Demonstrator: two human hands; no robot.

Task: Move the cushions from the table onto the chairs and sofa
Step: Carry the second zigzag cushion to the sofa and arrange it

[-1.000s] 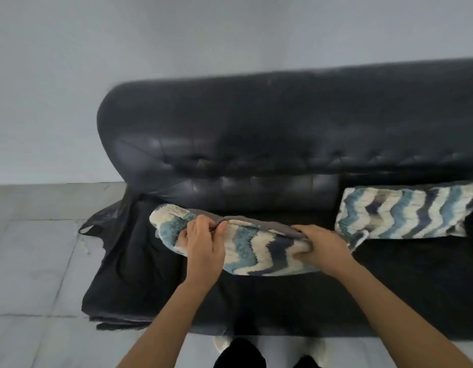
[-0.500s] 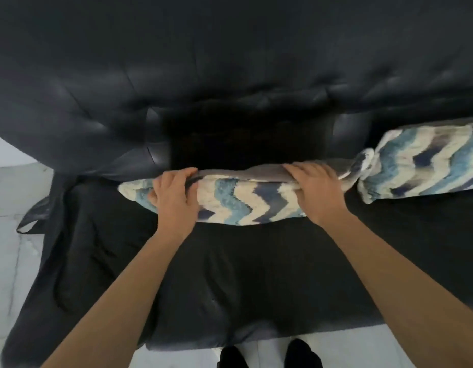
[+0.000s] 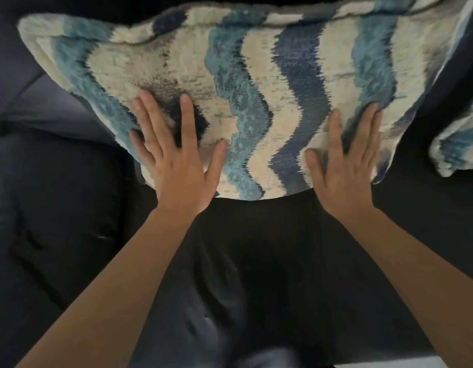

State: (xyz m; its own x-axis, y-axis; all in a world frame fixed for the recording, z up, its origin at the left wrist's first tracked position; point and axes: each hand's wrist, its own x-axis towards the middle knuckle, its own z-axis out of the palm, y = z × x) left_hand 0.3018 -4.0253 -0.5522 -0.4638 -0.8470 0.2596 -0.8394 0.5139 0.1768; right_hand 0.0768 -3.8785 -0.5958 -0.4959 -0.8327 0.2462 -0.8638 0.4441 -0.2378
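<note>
Dark sofa seat carries the zigzag cushion propped at its back, just beside a second cushion, while the left hand and right hand press it with flat, spread fingers, grasping nothing, likely to settle it.

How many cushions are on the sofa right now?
2. The middle cushion rests on the sofa, left hand and right hand flat on it; the second cushion is at the right edge, partly cropped. More may be out of frame.

Left hand and right hand press flat on the zigzag cushion against the sofa.
</note>
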